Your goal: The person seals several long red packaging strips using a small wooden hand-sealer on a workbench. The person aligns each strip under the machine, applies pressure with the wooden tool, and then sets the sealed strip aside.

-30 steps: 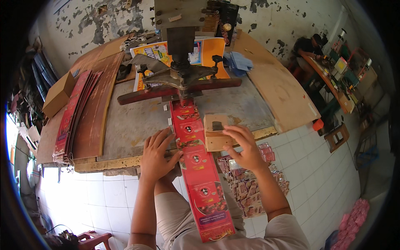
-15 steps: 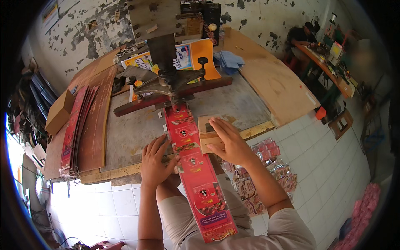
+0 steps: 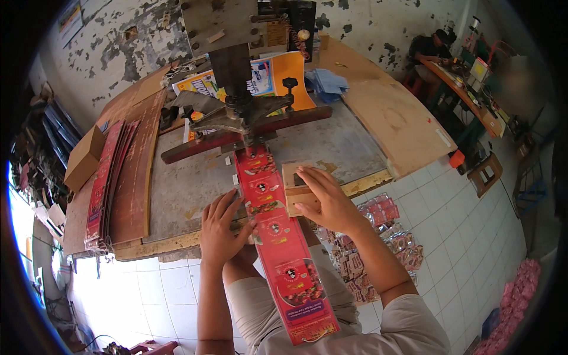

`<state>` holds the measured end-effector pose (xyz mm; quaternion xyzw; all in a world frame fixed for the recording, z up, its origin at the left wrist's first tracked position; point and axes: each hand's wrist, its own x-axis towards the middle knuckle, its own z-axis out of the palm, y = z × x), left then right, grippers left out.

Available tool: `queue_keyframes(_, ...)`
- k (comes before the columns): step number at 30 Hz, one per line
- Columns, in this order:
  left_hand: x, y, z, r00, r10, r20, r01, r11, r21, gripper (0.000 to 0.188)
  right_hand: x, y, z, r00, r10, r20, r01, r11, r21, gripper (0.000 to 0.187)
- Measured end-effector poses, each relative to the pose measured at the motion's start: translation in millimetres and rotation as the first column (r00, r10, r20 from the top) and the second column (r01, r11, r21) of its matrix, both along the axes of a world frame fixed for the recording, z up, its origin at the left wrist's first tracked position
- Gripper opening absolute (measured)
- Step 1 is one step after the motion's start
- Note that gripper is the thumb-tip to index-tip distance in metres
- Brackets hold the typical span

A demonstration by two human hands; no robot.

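A long red printed strip of packaging runs from under the press's crossbar toward my lap, overhanging the table's front edge. My left hand lies to its left at the table edge, fingers apart, with the thumb touching the strip's edge. On the strip's right side, my right hand grips a small wooden block, thumb on the near side and fingers over the top. The block sits against the strip's edge. The strip's far end is hidden beneath the press.
A stack of red strips and a cardboard box stand on the left. Blue sheets lie behind the press. Bundled packets cover some floor at right. Another person sits at a far desk.
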<state>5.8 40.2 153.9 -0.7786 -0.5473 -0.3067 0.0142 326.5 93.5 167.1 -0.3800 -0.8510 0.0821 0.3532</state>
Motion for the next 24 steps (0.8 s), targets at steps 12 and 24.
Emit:
queue_keyframes(12,1.8,0.3,1.8,1.000,0.004,0.028,-0.005,1.000,0.026,0.065,3.5,-6.6,10.0,1.000,-0.010,0.015,0.009,0.995,0.095,0.067)
queue_keyframes(24,2.2,-3.0,1.4,0.998,-0.055,0.004,0.055,0.998,-0.023,0.059,13.6,-21.8,18.4,0.985,0.161,-0.069,-0.163,0.986,-0.031,0.052)
